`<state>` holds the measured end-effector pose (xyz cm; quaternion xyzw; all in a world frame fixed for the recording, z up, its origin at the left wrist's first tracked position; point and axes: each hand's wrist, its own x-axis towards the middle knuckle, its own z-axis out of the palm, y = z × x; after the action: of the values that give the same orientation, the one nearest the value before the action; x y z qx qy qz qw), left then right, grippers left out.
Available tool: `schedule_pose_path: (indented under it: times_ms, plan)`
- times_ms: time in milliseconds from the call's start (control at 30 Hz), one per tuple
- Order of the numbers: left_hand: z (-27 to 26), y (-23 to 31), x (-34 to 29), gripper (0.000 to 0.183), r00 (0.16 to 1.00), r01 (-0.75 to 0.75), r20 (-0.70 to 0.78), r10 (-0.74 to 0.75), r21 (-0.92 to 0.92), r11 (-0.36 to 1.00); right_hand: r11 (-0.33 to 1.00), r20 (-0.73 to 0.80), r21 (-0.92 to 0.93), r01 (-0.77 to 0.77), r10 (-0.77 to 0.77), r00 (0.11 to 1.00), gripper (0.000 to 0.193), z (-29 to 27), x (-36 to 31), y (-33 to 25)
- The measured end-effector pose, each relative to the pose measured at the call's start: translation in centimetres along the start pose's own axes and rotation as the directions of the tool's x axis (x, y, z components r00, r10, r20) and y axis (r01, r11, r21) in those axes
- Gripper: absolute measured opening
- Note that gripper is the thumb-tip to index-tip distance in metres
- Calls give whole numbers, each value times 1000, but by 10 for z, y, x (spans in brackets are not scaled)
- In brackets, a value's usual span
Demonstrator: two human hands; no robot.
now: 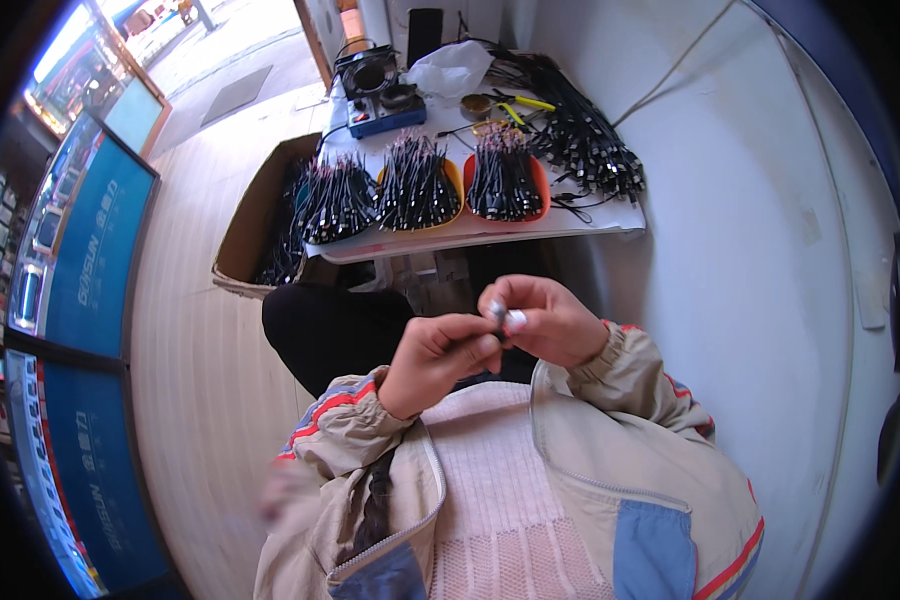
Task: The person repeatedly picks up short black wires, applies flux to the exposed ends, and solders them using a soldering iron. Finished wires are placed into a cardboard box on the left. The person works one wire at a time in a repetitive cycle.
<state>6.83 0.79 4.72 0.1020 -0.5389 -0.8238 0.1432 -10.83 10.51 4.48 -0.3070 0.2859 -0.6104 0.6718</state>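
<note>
Close to the chest, the left hand (432, 360) and the right hand (547, 318) meet, both pinching a small dark connector piece (499, 318) between their fingertips, above the dark-trousered lap. Beyond the knees stands a white counter (530, 228) carrying an orange tray (454, 180) and a red tray (540, 185), each piled with black cable ends, and a loose cable bundle (585, 140) to the right. Farther back sit a blue soldering station (385, 118) and a plastic bag (452, 68). A cardboard box (255, 215) rests on the wooden floor at left.
</note>
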Motion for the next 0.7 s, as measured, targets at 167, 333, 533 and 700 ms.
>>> schedule_pose_path:
  times_ms: [167, 333, 533, 700]
  plan:
    - [1, -12, 0, 21, 993, 96, 71, -94, -38, 995, 997, 2, 54, -58, 58, 998, 18, -8, -20, 8]
    - [2, -12, 7, 20, 991, 38, 125, -38, 6, 999, 999, -25, -17, -32, 32, 999, 18, -10, -22, 4]
    - [4, -13, 9, 17, 999, 35, -22, -35, -17, 999, 996, -104, 47, -80, 85, 991, 16, -17, -17, 11]
    - [5, -16, 18, 17, 995, 41, -85, -50, -97, 994, 962, -52, 272, 17, -3, 999, 22, -19, -8, 22]
